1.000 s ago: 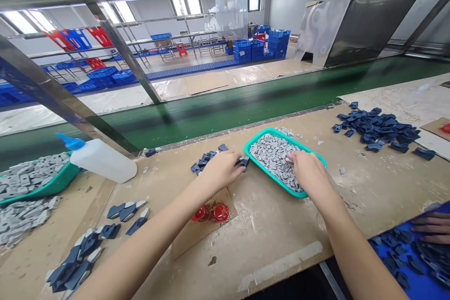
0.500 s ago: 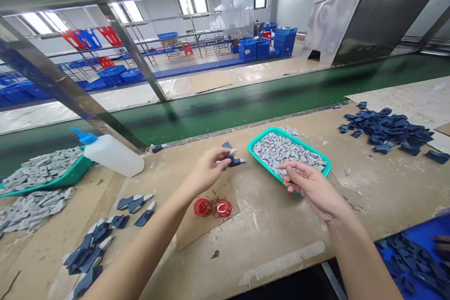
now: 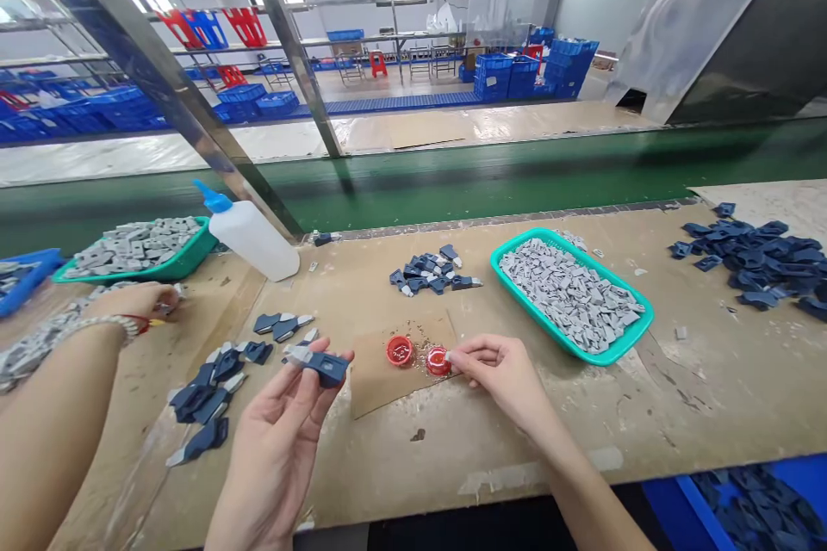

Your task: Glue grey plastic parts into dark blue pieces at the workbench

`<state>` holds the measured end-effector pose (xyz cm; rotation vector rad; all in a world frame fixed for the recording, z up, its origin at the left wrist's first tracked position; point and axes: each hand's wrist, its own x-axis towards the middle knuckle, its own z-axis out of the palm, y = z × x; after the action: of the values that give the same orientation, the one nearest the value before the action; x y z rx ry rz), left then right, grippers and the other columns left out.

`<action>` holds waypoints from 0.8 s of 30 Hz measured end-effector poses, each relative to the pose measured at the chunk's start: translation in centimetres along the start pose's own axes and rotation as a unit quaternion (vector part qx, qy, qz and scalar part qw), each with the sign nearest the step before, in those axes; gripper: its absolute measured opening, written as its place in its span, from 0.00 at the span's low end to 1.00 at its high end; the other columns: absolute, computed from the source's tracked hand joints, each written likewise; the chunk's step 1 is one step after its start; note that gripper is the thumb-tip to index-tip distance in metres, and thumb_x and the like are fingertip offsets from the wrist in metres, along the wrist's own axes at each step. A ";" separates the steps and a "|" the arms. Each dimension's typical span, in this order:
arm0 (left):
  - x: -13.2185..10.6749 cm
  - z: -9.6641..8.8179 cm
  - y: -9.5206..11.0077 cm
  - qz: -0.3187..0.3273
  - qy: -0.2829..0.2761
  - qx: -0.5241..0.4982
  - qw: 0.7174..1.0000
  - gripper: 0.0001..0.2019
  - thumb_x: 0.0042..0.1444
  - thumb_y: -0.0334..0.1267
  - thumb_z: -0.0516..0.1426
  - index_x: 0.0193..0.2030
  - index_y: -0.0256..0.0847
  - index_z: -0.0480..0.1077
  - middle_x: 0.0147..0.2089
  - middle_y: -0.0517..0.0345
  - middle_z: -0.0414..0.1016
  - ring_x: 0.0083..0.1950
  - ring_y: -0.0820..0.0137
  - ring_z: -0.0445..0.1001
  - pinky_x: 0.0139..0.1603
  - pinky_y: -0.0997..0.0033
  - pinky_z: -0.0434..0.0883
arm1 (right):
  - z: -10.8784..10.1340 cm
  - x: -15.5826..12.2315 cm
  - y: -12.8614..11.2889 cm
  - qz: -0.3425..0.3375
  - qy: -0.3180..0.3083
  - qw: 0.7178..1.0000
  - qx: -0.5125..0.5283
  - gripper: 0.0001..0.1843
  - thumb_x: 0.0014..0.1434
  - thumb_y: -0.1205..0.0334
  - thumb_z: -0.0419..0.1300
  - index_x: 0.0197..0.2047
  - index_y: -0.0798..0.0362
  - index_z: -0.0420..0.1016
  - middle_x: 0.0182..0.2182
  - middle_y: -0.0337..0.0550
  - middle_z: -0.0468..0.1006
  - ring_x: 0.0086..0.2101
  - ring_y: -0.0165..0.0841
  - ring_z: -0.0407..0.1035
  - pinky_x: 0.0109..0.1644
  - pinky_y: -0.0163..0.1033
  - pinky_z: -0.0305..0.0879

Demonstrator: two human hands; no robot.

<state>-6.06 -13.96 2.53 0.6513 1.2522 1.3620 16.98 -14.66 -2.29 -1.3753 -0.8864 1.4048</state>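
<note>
Your left grip (image 3: 275, 448) clamps a blue part (image 3: 323, 368); your right grip (image 3: 500, 374) touches a red cap (image 3: 438, 361), fingertips together.
Part is dark blue, grey-tipped; cap sits on cardboard (image 3: 381, 387).

A teal plastic tray (image 3: 626, 339) heaped with grey pieces is set on the surface (image 3: 711, 387) at centre right, and a white squeeze bottle (image 3: 251, 243) with a blue nozzle is placed at left. A green conveyor belt (image 3: 452, 185) is run across the frame, blue crates (image 3: 517, 77) are stacked at upper centre, and dark blue pieces (image 3: 749, 263) are piled at right.
</note>
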 end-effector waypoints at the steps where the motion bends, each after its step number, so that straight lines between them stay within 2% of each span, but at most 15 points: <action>1: -0.1 -0.2 -0.3 0.000 0.004 -0.006 1.000 0.25 0.43 0.38 0.67 0.50 0.40 0.73 0.41 0.50 0.80 0.44 0.67 0.78 0.43 0.80 0.74 | 0.4 0.1 0.1 -0.002 0.000 1.000 -0.013 0.19 0.46 0.50 0.68 0.29 0.59 0.76 0.25 0.48 0.79 0.27 0.32 0.70 0.27 0.33 0.63; 6: -0.3 -0.5 -1.3 -0.015 -0.004 -0.043 0.999 0.19 0.42 0.37 0.67 0.44 0.39 0.75 0.42 0.51 0.79 0.43 0.69 0.78 0.45 0.78 0.74 | 1.3 0.4 0.5 -0.020 0.000 0.998 -0.053 0.15 0.49 0.53 0.66 0.29 0.58 0.76 0.25 0.47 0.80 0.27 0.33 0.71 0.29 0.34 0.63; 11: -0.4 -0.2 -1.8 -0.017 0.018 -0.043 0.999 0.18 0.40 0.36 0.69 0.41 0.39 0.76 0.39 0.56 0.79 0.38 0.74 0.78 0.43 0.81 0.74 | 1.5 0.3 0.9 -0.045 0.009 0.996 -0.081 0.12 0.51 0.55 0.65 0.29 0.56 0.76 0.27 0.47 0.80 0.30 0.37 0.74 0.35 0.38 0.66; 15: -0.7 0.1 -2.6 -0.013 0.009 -0.015 1.000 0.18 0.40 0.36 0.69 0.40 0.39 0.76 0.39 0.55 0.80 0.40 0.71 0.78 0.42 0.80 0.74 | 1.4 -0.2 0.1 -0.046 0.008 0.998 -0.051 0.12 0.51 0.54 0.65 0.29 0.56 0.76 0.27 0.45 0.80 0.30 0.35 0.73 0.34 0.36 0.66; 20: -1.6 1.9 -4.6 0.015 -0.018 0.020 1.000 0.18 0.41 0.35 0.68 0.42 0.40 0.76 0.41 0.53 0.81 0.46 0.66 0.78 0.47 0.76 0.74 | 1.2 -1.4 -1.6 -0.025 -0.012 0.999 0.022 0.12 0.50 0.54 0.66 0.29 0.55 0.74 0.26 0.41 0.78 0.28 0.30 0.70 0.28 0.31 0.62; 24: -2.3 4.1 -5.4 0.028 -0.063 0.034 0.997 0.16 0.41 0.33 0.67 0.40 0.39 0.77 0.40 0.51 0.81 0.44 0.62 0.79 0.48 0.69 0.75 | 1.3 -2.4 -2.4 -0.018 -0.040 0.997 0.058 0.12 0.50 0.54 0.67 0.30 0.55 0.74 0.25 0.40 0.77 0.29 0.29 0.69 0.28 0.29 0.61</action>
<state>0.06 -15.86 -0.61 0.8131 1.1908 1.3062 15.85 -16.10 0.81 -1.2193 -0.8630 1.4689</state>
